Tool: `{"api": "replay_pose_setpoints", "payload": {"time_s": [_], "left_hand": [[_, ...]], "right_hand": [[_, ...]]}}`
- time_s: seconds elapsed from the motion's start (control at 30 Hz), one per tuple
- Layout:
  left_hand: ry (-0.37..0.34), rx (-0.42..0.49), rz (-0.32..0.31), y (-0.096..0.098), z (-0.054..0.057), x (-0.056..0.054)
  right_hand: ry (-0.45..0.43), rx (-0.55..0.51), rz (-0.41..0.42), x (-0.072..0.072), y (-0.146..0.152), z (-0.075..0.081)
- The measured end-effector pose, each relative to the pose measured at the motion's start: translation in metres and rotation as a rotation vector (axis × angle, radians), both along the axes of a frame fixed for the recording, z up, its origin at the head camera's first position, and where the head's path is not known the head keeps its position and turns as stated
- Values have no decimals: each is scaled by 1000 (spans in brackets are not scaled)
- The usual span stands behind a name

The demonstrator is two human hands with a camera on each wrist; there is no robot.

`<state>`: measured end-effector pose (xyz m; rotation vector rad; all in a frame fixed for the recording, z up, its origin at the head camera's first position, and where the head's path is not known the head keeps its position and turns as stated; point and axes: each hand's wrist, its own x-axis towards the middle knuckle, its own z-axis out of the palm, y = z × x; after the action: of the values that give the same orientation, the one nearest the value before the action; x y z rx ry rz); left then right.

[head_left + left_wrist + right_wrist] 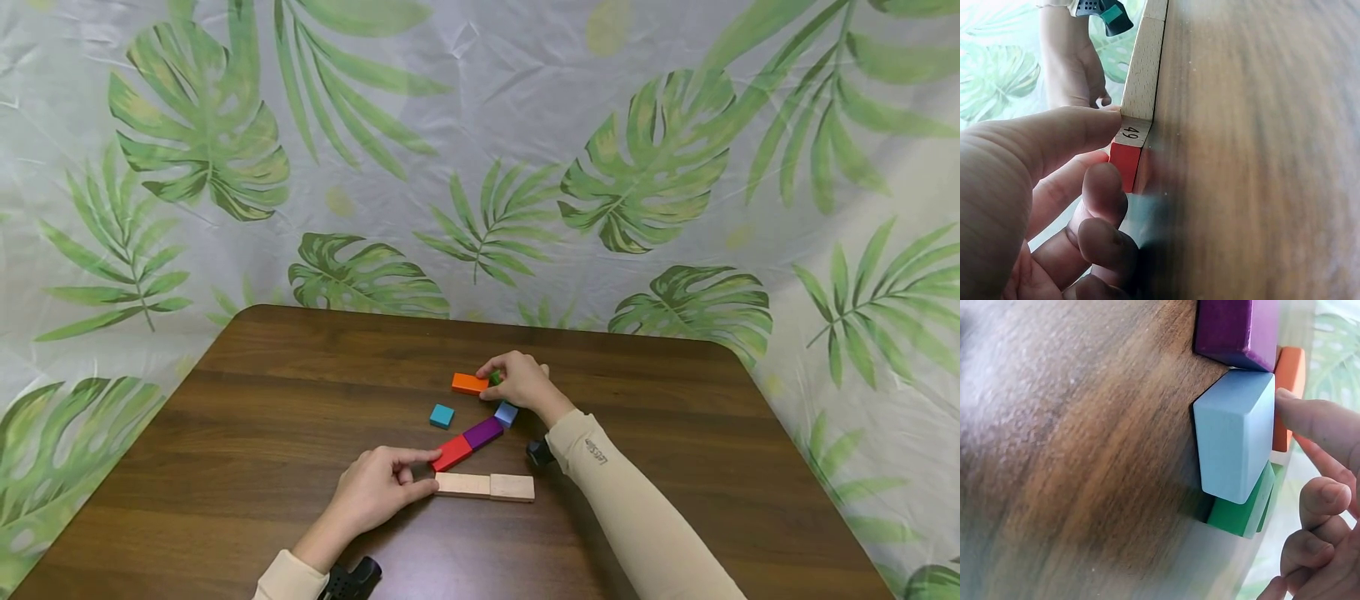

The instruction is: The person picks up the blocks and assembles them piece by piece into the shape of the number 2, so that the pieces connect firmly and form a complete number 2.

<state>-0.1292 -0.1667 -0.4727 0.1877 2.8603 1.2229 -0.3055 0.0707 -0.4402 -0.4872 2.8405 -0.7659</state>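
My left hand [377, 490] reaches in from the lower left. Its index fingertip touches the near end of a red block [452, 453], and its thumb tip touches the left end of a plain wooden block [462, 485] marked 49 in the left wrist view. Beyond the red block, a purple block [483, 432] and a light blue block [506, 414] continue the slanted row. My right hand [521, 383] pinches the right end of an orange block [466, 383] between thumb and index finger. Green pieces [1241, 515] lie by the light blue block, mostly hidden by that hand in the head view.
A turquoise block [442, 416] stands alone left of the purple block. Another plain wooden block [512, 487] meets the right end of the first. All lie on a dark brown wooden table [300, 383], with a leaf-patterned curtain [480, 125] behind its far edge.
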Motion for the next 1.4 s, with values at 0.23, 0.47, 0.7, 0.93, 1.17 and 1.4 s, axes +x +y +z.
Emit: {"api": "replay_pose_setpoints", "payload": {"time_s": [0.23, 0.47, 0.7, 0.93, 1.17, 1.4], "left_hand": [[-5, 5, -5, 0, 0, -1], [-5, 14, -10, -1, 0, -1], [-9, 10, -6, -1, 0, -2], [-5, -1, 0, -1, 0, -2], [0, -10, 4, -1, 0, -3], [-1, -11, 5, -1, -1, -3]], "right_hand": [[2, 1, 1, 0, -3, 0], [-4, -4, 10, -1, -6, 1], [4, 4, 17, -2, -9, 0], [-14, 14, 3, -3, -12, 3], [-12, 15, -1, -5, -14, 3], [-16, -6, -4, -9, -13, 9]]}}
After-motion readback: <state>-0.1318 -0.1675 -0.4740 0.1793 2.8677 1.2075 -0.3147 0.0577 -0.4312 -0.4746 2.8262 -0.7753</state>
